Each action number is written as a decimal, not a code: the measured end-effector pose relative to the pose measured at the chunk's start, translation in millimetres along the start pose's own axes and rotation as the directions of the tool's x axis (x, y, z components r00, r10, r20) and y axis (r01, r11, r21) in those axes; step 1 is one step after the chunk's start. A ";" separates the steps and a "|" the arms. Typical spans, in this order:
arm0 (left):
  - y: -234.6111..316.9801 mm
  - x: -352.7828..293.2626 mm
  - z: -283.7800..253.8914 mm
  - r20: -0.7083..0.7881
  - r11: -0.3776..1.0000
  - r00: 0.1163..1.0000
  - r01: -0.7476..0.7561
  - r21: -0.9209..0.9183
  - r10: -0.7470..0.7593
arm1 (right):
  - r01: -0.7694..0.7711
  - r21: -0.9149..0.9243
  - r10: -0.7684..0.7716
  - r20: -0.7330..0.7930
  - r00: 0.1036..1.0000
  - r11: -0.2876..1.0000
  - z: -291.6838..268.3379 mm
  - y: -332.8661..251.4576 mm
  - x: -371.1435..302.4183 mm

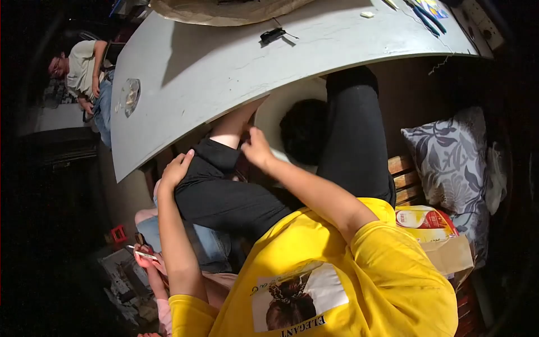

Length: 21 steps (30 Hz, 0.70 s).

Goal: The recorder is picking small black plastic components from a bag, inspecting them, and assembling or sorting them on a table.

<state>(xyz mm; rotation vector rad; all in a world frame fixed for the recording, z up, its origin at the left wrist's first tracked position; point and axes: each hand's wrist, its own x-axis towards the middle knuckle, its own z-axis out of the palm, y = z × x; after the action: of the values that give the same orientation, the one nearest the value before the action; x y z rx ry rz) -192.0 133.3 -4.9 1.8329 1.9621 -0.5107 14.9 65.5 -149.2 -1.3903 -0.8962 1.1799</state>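
Observation:
My left hand [177,169] lies on the thigh of my black trousers [224,199], its fingers stretched out and holding nothing. My right hand [257,148] is curled beside the raised trouser hem, close to my bare lower leg [236,123]. Its fingertips are partly hidden, and whatever they pinch, if anything, does not show. Both hands are below the edge of a pale table [224,73]. On the tabletop, out of reach of both hands, lies a small black part [273,36] with thin wires.
Blue-handled pliers [429,19] lie at the table's far right. A clear plastic packet [131,96] is at its left. A round white bin [269,121] stands under the edge. A patterned cushion [446,157] rests on the bench. Other people sit at left, one holding a phone [146,255].

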 end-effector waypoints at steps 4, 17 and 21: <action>1.7 -2.3 1.7 -0.018 1.000 1.000 0.004 0.000 -0.004 | -0.099 -0.212 0.115 0.061 0.991 0.972 -0.7 -15.1 7.6; 6.3 -6.8 2.6 -0.041 1.000 0.999 -0.012 -0.017 0.011 | -0.179 -0.136 0.205 0.209 0.956 0.974 -22.2 -10.7 25.3; -4.1 -1.9 8.3 -0.044 0.999 0.999 -0.015 -0.033 0.013 | 0.057 -0.066 -0.047 0.137 0.989 0.996 18.1 -12.1 -29.7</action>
<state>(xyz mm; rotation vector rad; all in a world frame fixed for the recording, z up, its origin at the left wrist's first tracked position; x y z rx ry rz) -195.6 127.1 -11.0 1.8509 1.9728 -0.4337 -8.5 43.4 -131.2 -1.3464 -1.0721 1.2242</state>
